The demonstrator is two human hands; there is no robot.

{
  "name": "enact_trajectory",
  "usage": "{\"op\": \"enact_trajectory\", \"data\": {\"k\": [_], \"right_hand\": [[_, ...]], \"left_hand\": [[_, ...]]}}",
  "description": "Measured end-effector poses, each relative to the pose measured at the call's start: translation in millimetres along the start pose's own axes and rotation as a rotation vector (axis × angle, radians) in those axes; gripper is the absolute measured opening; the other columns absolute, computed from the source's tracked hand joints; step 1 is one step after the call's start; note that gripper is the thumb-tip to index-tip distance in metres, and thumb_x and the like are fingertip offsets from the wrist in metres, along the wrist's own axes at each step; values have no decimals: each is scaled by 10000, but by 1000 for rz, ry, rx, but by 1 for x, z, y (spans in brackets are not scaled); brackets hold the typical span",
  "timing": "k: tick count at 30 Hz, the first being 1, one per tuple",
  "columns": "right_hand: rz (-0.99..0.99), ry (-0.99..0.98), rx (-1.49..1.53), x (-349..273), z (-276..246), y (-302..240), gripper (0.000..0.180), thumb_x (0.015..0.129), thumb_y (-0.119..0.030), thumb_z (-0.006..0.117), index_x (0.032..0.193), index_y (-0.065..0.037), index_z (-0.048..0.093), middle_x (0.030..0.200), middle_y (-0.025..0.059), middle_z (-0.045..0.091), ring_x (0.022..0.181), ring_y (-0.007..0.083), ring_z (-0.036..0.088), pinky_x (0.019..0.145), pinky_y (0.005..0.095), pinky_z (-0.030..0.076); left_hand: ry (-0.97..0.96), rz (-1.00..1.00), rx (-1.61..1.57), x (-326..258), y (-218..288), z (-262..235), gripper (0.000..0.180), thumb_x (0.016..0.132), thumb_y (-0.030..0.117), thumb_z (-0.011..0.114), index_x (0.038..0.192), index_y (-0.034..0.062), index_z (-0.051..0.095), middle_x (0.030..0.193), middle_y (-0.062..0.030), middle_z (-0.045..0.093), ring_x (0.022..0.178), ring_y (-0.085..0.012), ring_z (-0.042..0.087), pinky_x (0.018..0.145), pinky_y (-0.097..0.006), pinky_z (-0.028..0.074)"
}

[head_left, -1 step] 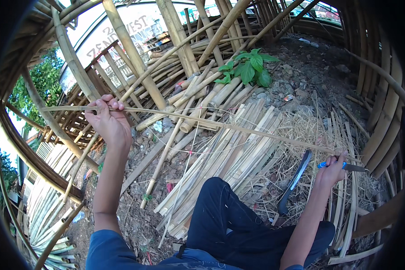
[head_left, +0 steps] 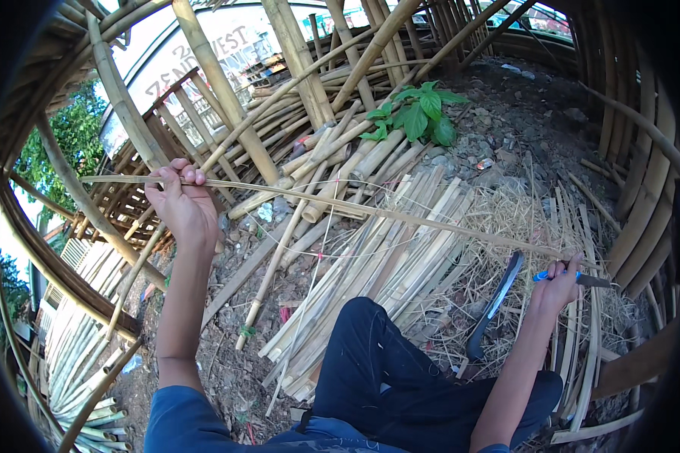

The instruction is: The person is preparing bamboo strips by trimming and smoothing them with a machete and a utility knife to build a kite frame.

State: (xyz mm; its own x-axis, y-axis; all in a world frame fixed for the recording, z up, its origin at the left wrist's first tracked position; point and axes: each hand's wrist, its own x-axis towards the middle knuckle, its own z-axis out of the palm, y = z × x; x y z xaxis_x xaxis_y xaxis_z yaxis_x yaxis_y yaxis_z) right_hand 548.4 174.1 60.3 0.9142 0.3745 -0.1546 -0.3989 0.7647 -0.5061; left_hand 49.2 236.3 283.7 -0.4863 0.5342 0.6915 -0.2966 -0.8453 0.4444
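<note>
A long, thin bamboo strip (head_left: 400, 215) stretches across the view between my two hands, sloping down to the right. Near its left end, my left hand (head_left: 181, 200) is closed on it at raised height, thumb and fingers pinching. My right hand (head_left: 557, 285) grips a knife (head_left: 593, 281) with a blue handle, its dark blade pointing right. The strip's other end also lies at those right fingers. Just left of that hand, a long curved blade tool (head_left: 499, 298) with a dark handle rests on the shavings.
Split bamboo slats (head_left: 385, 257) lie in a pile before my knees. Pale shavings (head_left: 506, 215) cover the ground beside them. Behind are bamboo poles (head_left: 295, 68) and a leafy green plant (head_left: 423, 113). More cut bamboo (head_left: 75, 362) is stacked at left.
The strip's left end has shifted slightly to the right, and my left hand has moved a little. My right hand looks nearly unchanged.
</note>
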Motion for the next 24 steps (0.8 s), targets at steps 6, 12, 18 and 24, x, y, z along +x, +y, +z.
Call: {"op": "enact_trajectory", "data": {"k": [6,12,18,24], "right_hand": [[345,-350,232,31,-28,25,236,1001,-235,532,1114,-29,520,815,47,545,514,44,328,448,200,297],[329,-459,88,3,-11,26,321,1016,-226,500,1246,-4,469,850,63,541,519,35,349,435,187,309],[316,-572,-23,-32,6,34,326,1008,-191,520,1246,22,453,877,139,589,502,34,357,436,178,302],[289,-557,-56,-50,13,28,314,993,-203,552,1215,8,483,857,142,624,489,35,355,432,184,293]], "left_hand": [[-84,-485,-53,10,1,-23,321,1061,221,330,1302,20,400,890,-45,450,602,-74,342,476,-202,307],[-292,-541,251,-28,7,11,418,1070,235,298,1443,48,319,787,-17,439,524,-36,275,424,-179,229],[-558,-610,386,-52,-4,27,389,1060,246,368,1384,44,443,747,-31,497,501,-39,310,441,-181,254],[-783,-671,444,-86,-26,40,393,1056,224,380,1371,2,458,753,-25,513,506,-27,300,460,-184,264]]}}
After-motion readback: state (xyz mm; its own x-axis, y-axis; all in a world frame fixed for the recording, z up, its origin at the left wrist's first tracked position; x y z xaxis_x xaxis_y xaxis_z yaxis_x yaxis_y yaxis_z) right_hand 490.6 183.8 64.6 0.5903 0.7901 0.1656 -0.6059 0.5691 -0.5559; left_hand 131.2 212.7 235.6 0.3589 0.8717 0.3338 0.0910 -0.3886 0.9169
